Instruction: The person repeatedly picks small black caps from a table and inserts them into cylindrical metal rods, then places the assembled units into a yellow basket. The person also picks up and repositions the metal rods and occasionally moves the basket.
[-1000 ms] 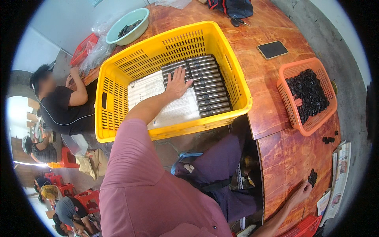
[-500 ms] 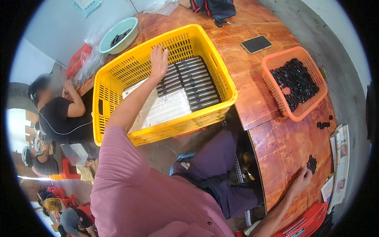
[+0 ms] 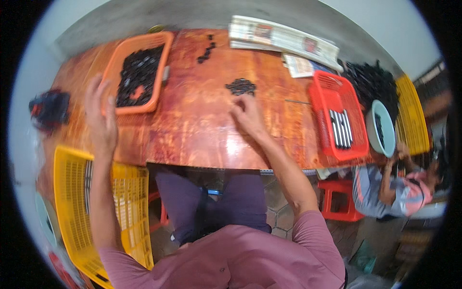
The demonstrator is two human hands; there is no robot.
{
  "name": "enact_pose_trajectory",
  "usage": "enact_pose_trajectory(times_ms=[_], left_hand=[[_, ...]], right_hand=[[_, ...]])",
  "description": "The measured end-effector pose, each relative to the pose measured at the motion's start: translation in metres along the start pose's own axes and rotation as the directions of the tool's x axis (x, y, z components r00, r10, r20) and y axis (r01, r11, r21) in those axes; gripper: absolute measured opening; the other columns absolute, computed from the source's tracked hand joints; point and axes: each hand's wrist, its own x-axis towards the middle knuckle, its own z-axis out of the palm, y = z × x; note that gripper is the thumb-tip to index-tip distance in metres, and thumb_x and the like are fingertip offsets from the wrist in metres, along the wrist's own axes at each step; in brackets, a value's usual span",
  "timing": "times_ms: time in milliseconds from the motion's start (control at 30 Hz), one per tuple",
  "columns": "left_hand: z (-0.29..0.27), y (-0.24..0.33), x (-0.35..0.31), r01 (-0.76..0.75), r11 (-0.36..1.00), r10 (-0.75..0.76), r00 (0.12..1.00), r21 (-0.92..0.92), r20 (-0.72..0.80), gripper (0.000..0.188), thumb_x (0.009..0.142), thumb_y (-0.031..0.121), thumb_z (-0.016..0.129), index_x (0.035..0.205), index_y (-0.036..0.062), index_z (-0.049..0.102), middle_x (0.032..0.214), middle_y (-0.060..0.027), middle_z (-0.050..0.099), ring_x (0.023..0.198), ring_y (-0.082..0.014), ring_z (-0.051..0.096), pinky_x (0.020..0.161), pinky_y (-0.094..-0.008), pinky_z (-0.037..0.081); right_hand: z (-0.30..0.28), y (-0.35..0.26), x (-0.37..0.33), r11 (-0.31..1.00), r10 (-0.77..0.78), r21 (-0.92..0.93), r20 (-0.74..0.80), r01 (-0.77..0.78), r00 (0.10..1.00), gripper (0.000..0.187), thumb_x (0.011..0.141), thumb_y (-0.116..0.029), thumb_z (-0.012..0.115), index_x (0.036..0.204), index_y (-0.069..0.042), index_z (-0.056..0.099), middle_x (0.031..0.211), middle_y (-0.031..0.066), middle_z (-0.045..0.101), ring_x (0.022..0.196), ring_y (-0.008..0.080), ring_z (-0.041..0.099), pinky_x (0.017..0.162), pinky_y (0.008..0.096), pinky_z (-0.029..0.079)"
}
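Note:
My left hand point(image 3: 102, 115) is raised with fingers spread and nothing in it, beside the orange basket point(image 3: 109, 77). Inside that basket lie many small black pieces point(image 3: 142, 70), their exact kind too small to tell. On the wooden table point(image 3: 192, 127), my right hand point(image 3: 249, 115) rests with bent fingers at the near edge of a small pile of black pieces point(image 3: 242, 86). Whatever its fingertips hold, if anything, is hidden. A short row of similar black pieces point(image 3: 207, 52) lies farther back.
A yellow crate point(image 3: 130, 202) with metal tubes stands at lower left. To the right are a red basket point(image 3: 356, 130) holding metal tubes point(image 3: 340, 129), a pale green basin point(image 3: 391, 139), a heap of black strips point(image 3: 370, 82) and folded newspapers point(image 3: 284, 41). A co-worker point(image 3: 399, 190) sits far right.
My view has swung right from the yellow crate to the table. My left hand has come out from over the crate and is beside the orange basket. My right hand stays by the pile.

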Motion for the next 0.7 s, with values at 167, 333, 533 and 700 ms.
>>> enact_pose_trajectory(times_ms=[167, 333, 533, 700], left_hand=[[0.096, 0.083, -0.026, 0.010, 0.935, 0.098, 0.953, -0.354, 0.286, 0.041, 0.101, 0.014, 0.057, 0.141, 0.0043, 0.056, 0.154, -0.0163, 0.047, 0.147, -0.0360, 0.039, 0.122, -0.0459, 0.030], [0.160, 0.117, -0.070, 0.031, 0.981, 0.071, 0.859, -0.189, 0.508, 0.050, 0.104, 0.030, 0.051, 0.147, 0.0047, 0.050, 0.163, -0.0186, 0.035, 0.152, -0.0400, 0.027, 0.125, -0.0505, 0.020], [0.171, 0.124, -0.081, 0.113, 0.976, -0.001, 0.857, -0.187, 0.515, 0.049, 0.103, 0.029, 0.056, 0.144, 0.0037, 0.053, 0.161, -0.0217, 0.036, 0.150, -0.0425, 0.028, 0.124, -0.0524, 0.022], [0.177, 0.116, -0.086, 0.145, 0.963, -0.026, 0.889, -0.228, 0.458, 0.042, 0.101, 0.026, 0.059, 0.134, 0.0003, 0.059, 0.155, -0.0251, 0.041, 0.146, -0.0438, 0.035, 0.121, -0.0518, 0.028]], right_hand=[[-0.074, -0.059, -0.046, 0.990, -0.076, -0.115, 0.061, 0.082, 0.995, 0.020, 0.090, -0.013, 0.064, 0.103, 0.002, 0.069, 0.094, 0.0172, 0.068, 0.083, 0.0309, 0.067, 0.076, 0.0406, 0.054], [-0.187, -0.065, -0.064, 0.926, -0.151, -0.370, -0.180, 0.076, 0.972, 0.017, 0.091, -0.014, 0.068, 0.103, -0.002, 0.072, 0.100, 0.0168, 0.071, 0.086, 0.0320, 0.071, 0.079, 0.0410, 0.056], [-0.308, 0.012, -0.043, 0.598, 0.215, -0.730, -0.251, -0.331, 0.944, 0.021, 0.090, -0.017, 0.064, 0.106, -0.007, 0.074, 0.106, 0.0223, 0.073, 0.103, 0.0394, 0.070, 0.091, 0.0496, 0.053], [-0.319, 0.079, -0.017, 0.476, 0.365, -0.817, -0.152, -0.325, 0.918, 0.030, 0.090, -0.022, 0.066, 0.115, -0.009, 0.074, 0.112, 0.0238, 0.073, 0.109, 0.0398, 0.069, 0.096, 0.0499, 0.053]])
